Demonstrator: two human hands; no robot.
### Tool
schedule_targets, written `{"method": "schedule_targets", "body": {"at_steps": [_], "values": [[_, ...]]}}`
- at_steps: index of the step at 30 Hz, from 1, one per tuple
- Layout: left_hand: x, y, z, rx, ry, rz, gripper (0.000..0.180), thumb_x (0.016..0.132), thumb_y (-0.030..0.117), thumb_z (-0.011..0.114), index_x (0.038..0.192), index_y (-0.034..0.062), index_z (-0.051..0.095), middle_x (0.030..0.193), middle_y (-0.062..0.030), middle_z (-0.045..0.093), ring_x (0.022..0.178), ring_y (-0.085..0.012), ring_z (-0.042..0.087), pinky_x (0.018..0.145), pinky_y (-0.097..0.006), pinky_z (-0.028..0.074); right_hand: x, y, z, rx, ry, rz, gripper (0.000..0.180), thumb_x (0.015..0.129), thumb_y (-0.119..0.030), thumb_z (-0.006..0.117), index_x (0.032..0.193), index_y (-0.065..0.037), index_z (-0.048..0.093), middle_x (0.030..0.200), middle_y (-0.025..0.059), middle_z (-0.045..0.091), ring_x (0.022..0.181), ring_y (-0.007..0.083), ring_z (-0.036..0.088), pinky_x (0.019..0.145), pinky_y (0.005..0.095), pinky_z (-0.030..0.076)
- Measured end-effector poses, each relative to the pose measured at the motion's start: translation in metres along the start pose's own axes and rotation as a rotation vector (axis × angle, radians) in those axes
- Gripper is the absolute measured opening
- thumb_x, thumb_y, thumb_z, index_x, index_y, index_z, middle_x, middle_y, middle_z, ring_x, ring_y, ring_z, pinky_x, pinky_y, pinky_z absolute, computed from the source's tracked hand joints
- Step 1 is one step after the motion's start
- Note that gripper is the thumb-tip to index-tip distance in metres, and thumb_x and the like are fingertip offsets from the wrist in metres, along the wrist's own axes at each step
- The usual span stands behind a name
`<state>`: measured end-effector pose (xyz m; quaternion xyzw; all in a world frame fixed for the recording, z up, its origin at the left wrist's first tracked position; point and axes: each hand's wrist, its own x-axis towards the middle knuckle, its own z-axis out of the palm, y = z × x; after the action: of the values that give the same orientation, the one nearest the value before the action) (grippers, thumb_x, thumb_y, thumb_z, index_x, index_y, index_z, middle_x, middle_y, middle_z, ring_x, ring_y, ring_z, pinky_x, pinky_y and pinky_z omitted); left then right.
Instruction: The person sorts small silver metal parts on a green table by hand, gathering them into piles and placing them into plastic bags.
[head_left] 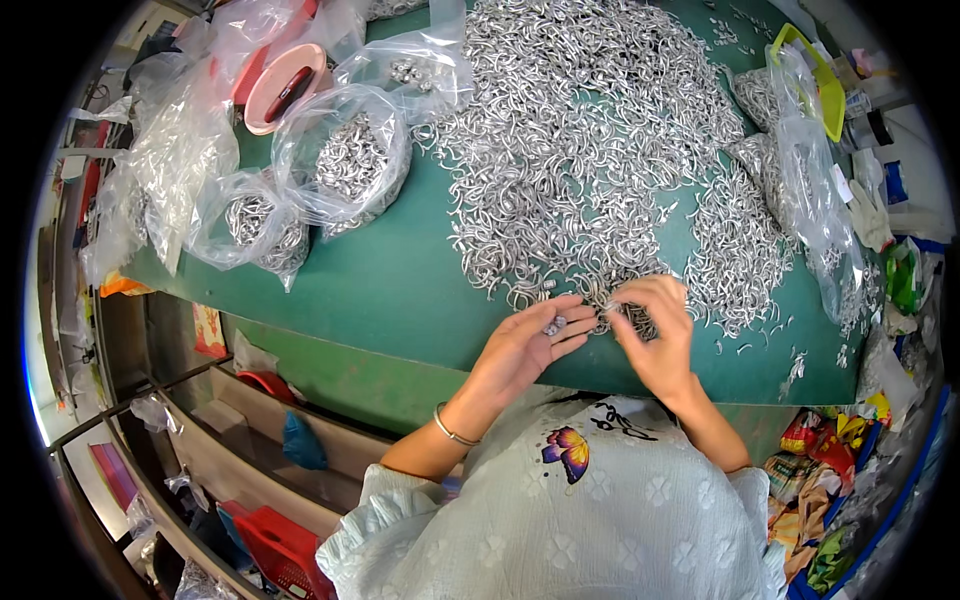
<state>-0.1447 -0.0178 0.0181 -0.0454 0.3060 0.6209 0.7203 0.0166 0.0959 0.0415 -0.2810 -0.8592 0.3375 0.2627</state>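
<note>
Fingers [576, 344] of the left hand [516, 354] are extended and slightly parted, palm up, with a few small silvery pieces [554, 325] resting on them at the near edge of a broad pile of curved metal pieces [575, 170]. At that same near edge, farther right, the right hand [657, 335] curls over, its thumb and fingertips close together; whether they pinch a piece cannot be told. Beneath the pile spreads a green table [330, 300]. Left of the pile, clear plastic bags [352, 165] hold more metal pieces, with a pink bowl [258, 100] beyond them. Right of the pile lie other filled clear bags [797, 190].
</note>
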Motion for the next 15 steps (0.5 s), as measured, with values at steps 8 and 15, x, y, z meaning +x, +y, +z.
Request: {"method": "schedule_targets", "body": {"at_steps": [8, 15], "values": [[-0.005, 0.004, -0.015, -0.079, 0.018, 0.052, 0.026, 0.098, 0.013, 0.049, 0.118, -0.0015, 0.055, 0.081, -0.0019, 0.053, 0.067, -0.0095, 0.045, 0.058, -0.022, 0.039, 0.069, 0.018, 0.013, 0.067, -0.073, -0.098, 0.025, 0.078, -0.006, 0.071, 0.102, -0.002, 0.064, 0.105, 0.012, 0.063, 0.099, 0.0296, 0.058, 0.086, 0.0384, 0.046], [-0.004, 0.01, -0.007, -0.098, 0.143, 0.144, 0.023, 0.095, 0.005, 0.048, 0.116, -0.0023, 0.055, 0.079, -0.0032, 0.051, 0.065, -0.0101, 0.043, 0.056, -0.022, 0.036, 0.155, 0.049, 0.049, -0.214, -0.025, -0.304, 0.052, 0.08, -0.017, 0.072, 0.126, -0.003, 0.052, 0.131, 0.0156, 0.047, 0.122, 0.0347, 0.044, 0.1, 0.0436, 0.037]]}}
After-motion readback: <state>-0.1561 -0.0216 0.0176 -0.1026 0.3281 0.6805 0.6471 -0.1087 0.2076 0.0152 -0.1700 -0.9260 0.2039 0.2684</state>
